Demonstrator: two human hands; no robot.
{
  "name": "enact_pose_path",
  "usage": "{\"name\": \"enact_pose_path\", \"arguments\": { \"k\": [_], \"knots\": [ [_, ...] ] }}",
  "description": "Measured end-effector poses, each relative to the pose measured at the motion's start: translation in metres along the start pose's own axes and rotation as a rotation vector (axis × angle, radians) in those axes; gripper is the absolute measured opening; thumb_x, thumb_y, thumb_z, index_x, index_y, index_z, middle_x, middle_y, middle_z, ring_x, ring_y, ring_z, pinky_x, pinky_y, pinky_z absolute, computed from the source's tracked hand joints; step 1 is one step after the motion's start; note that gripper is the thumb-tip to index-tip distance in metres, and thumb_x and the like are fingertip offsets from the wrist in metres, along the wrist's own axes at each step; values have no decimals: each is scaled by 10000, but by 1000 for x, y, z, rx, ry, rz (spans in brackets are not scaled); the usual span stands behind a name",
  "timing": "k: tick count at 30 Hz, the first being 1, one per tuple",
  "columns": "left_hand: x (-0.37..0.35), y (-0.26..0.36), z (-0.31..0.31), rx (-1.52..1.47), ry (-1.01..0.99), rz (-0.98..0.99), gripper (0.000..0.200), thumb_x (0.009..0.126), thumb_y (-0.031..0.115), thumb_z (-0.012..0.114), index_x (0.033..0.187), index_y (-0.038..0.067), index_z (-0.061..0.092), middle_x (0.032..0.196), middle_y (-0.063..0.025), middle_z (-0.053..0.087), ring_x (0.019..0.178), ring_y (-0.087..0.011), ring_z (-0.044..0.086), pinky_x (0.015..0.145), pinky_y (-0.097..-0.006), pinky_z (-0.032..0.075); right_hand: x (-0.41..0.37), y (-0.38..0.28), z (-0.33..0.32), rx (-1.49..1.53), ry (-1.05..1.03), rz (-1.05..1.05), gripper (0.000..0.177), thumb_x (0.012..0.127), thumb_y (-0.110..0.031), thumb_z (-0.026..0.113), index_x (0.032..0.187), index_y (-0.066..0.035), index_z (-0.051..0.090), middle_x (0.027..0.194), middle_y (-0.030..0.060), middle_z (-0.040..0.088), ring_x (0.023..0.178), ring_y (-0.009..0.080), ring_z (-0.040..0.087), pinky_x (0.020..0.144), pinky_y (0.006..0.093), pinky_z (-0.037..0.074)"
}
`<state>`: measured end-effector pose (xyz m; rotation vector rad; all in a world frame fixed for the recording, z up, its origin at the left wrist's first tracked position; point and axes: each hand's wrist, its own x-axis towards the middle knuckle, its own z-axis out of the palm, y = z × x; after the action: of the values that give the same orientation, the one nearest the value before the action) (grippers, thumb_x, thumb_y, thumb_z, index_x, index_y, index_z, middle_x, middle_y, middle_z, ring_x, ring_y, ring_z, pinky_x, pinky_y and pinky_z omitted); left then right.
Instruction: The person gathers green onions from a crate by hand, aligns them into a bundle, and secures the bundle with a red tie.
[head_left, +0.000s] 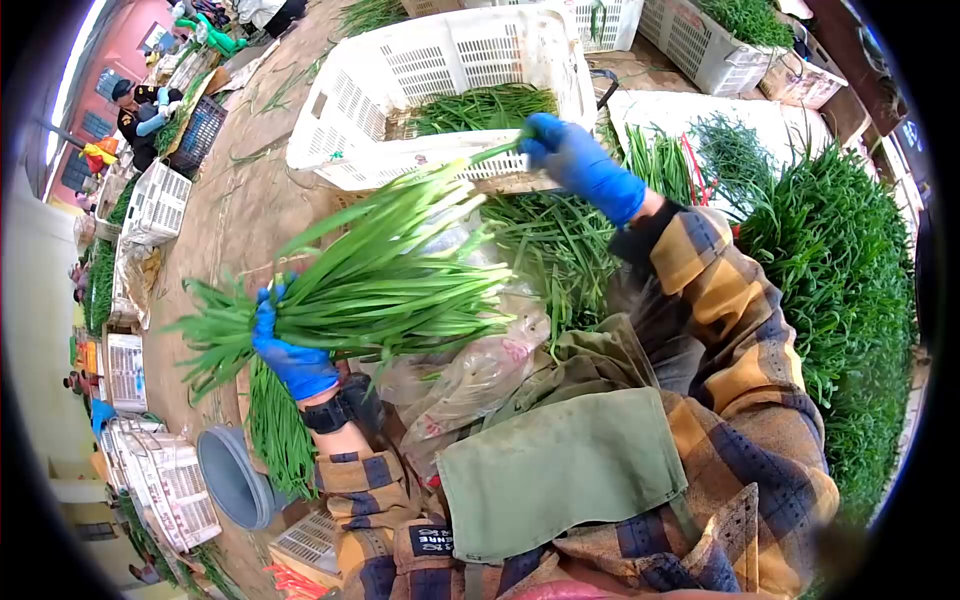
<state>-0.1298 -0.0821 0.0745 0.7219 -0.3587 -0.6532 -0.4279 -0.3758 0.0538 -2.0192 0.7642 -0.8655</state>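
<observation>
A large bunch of garlic chives [390,270] lies across the middle of the view, its leafy tips to the left and paler stem ends to the right. My left hand [287,350], in a blue glove, is wrapped around the bunch near the leafy end. Up and to the right, my right hand [580,165], also blue-gloved, is closed on a few chive strands that stretch toward the bunch. Beneath lie more loose chives [560,255] and a clear plastic bag [485,375] against my green apron [560,470].
A white crate [330,110] with chives inside stands just ahead. To the right is a tall heap of chives [840,280], with red ties [693,165] nearby. A grey bucket [235,475] and white crates [165,490] stand left. Another person [140,120] works farther off.
</observation>
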Motion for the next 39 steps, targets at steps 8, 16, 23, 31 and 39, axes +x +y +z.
{"name": "enact_pose_path", "arguments": {
  "k": [8, 16, 23, 31, 39],
  "knots": [
    [-1, 14, -13, 32, 84, 54, 228, 896, 197, 485, 919, 45, 654, 1012, -140, 660, 959, -262, 617, 924, -446, 462, -17, -26, -29, -373, -410, -167, 453, 821, -380, 655, 1123, -46, 609, 1123, 205, 598, 1005, 321, 600, 871, 409, 463],
    [-6, 2, 24, 65, -63, 106, 151, 825, 140, 516, 930, 59, 589, 830, -59, 627, 843, -235, 607, 853, -403, 481, -11, -61, 51, 713, -349, -55, 262, 897, -207, 573, 1058, -11, 637, 1067, 64, 643, 907, 127, 591, 801, 267, 474],
    [-2, 16, -30, 89, 136, 130, 109, 835, 134, 510, 901, 72, 571, 864, -26, 590, 864, -179, 583, 828, -349, 468, 2, 15, -24, -315, -412, 38, 321, 879, -360, 586, 937, -52, 652, 763, 141, 648, 672, 279, 621, 668, 348, 503],
    [-19, 18, 32, 34, 57, 192, 163, 802, 86, 500, 939, 58, 584, 861, -54, 584, 851, -218, 570, 884, -394, 455, -41, -98, 19, 227, -354, -382, 377, 848, -337, 643, 1055, -21, 646, 938, 174, 661, 853, 278, 650, 765, 340, 505],
    [-21, 15, 23, 5, -96, 170, 201, 813, 90, 509, 973, 43, 622, 984, -123, 652, 989, -266, 598, 956, -456, 438, -47, -92, 62, 381, -222, 25, 289, 927, -315, 533, 867, -63, 660, 716, 57, 651, 638, 145, 597, 648, 295, 493]
  ]
}}
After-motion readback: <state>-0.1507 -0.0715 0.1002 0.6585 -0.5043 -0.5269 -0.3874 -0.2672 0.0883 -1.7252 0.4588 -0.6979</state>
